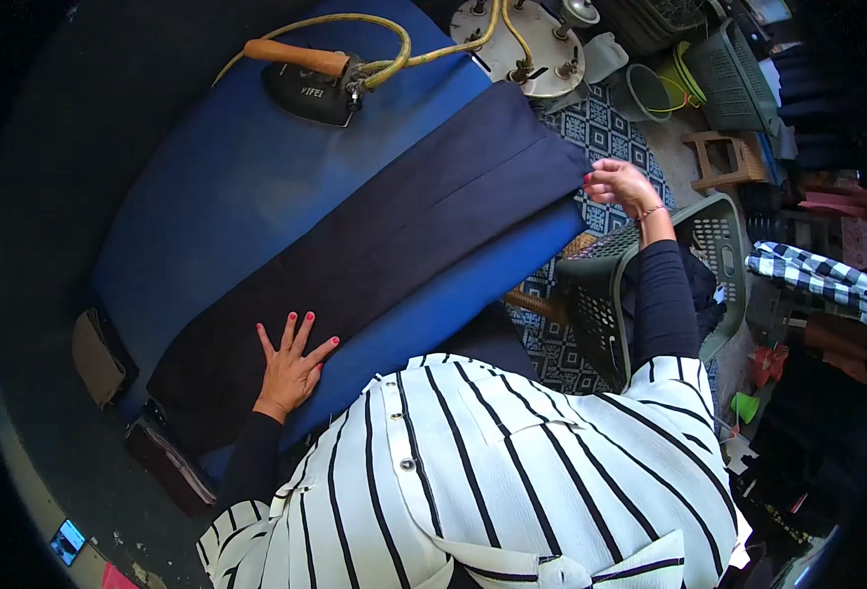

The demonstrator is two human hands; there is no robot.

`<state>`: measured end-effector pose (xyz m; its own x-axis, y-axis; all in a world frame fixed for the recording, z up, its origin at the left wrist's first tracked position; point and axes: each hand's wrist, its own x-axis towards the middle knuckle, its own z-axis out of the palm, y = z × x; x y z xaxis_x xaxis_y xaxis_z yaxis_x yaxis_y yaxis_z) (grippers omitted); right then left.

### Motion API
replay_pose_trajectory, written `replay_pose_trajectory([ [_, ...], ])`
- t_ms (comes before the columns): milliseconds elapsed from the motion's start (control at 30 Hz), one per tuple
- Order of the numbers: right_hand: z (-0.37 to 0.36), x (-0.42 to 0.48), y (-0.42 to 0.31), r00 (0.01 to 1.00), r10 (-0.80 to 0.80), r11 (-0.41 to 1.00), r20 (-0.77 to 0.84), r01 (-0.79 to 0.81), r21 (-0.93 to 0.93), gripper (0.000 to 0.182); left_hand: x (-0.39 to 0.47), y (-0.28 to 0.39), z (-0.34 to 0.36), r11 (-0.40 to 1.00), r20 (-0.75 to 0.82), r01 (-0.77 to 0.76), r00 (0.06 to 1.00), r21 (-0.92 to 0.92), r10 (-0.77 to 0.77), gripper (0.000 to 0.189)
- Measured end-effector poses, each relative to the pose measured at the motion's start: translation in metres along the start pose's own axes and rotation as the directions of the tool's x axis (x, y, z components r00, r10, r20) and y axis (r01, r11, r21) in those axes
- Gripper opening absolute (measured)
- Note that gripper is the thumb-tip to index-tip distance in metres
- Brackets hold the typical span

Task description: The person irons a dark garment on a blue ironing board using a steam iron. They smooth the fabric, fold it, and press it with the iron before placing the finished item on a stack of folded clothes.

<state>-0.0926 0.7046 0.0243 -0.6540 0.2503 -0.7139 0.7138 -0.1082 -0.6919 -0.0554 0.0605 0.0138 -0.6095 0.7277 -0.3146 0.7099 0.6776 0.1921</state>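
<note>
A dark fabric garment [374, 228], shaped like a trouser leg, lies stretched diagonally across a blue padded ironing table [205, 191]. Flat on its near left part rests my left hand [291, 368], fingers spread. At the far right end, my right hand [619, 184] pinches the garment's corner near the table's edge; the exact grip is partly hidden by the fingers. A steam iron [308, 92] with a wooden handle sits on the far part of the table, apart from the garment, and a yellowish hose [404, 44] runs from it.
Beyond the table stands a round metal boiler top [514, 44] with valves. A green-grey plastic basket [588, 309] holding dark cloth is under my right arm. Folded cloths [98, 361] lie at the table's left end. A wooden stool [724, 158] and buckets [643, 92] stand farther right.
</note>
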Motion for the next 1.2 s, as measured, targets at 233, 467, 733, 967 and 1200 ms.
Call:
replay_pose_trajectory([
  [233,0.0,0.008,0.004,0.993,-0.11,0.993,-0.036,0.108,-0.043,0.013,0.006,0.004,-0.018,0.996,0.046,-0.022,0.999,-0.082,0.026,0.055],
  [467,0.043,0.057,-0.018,0.802,-0.573,0.711,-0.169,0.383,-0.59,0.033,0.065,0.015,-0.02,0.978,-0.217,0.038,0.973,-0.206,-0.083,0.054],
  [733,0.083,0.131,-0.042,0.855,-0.51,0.829,-0.094,0.46,-0.316,0.046,0.12,0.043,-0.044,0.993,-0.157,0.011,0.987,-0.121,-0.03,0.056],
  [967,0.084,0.158,-0.049,0.935,-0.346,0.906,-0.072,0.314,-0.283,0.049,0.142,-0.025,-0.042,0.953,-0.382,0.264,0.874,-0.148,-0.301,0.022],
  [1200,0.105,0.176,-0.047,0.584,-0.789,0.556,-0.19,0.547,-0.625,0.037,0.157,-0.034,-0.034,0.924,-0.482,0.361,0.792,-0.124,-0.374,0.019],
])
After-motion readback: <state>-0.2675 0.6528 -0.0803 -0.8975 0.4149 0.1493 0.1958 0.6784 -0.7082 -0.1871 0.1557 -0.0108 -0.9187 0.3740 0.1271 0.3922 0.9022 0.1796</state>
